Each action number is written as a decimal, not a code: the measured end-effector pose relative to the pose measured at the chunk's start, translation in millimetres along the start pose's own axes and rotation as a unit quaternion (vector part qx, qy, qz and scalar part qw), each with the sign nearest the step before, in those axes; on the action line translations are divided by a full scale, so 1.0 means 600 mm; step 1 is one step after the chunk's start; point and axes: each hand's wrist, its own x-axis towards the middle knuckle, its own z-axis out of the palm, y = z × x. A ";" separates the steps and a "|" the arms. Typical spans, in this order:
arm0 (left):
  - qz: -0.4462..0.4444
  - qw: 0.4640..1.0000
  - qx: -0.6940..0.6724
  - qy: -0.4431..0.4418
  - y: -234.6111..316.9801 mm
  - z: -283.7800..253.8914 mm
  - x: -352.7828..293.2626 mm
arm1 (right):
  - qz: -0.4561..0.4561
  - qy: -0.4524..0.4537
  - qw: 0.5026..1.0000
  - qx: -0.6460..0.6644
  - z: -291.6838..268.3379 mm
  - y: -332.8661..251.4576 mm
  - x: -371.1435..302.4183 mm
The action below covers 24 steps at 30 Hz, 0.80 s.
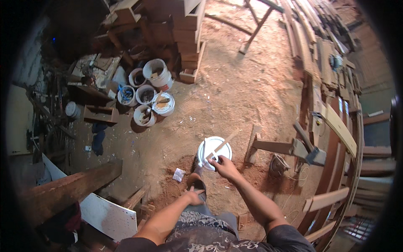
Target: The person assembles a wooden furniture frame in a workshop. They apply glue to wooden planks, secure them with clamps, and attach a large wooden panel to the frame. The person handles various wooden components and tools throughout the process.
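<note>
Right hand (223, 166) over the near edge of a white lid (213, 143), beside a wooden strip (226, 142).
Its fingers pinch a small white piece (215, 158) there; whether the left hand (193, 196) grips, I can't tell.

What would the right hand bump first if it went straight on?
Probably the wooden stick over the round white lid, just ahead of the right hand; heights are hard to judge.

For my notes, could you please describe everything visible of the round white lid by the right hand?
The round white lid looks like plastic, with a ridged rim. It sits roughly level, near the picture's middle; what supports it is unclear. A narrow wooden strip slants over it, jutting past its far-right edge. The right hand overlaps its near edge; contact is unclear.
</note>
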 end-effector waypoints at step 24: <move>-0.074 0.982 -0.166 0.050 -0.009 -0.076 0.114 | -0.062 -0.019 0.996 -0.063 0.137 0.231 0.569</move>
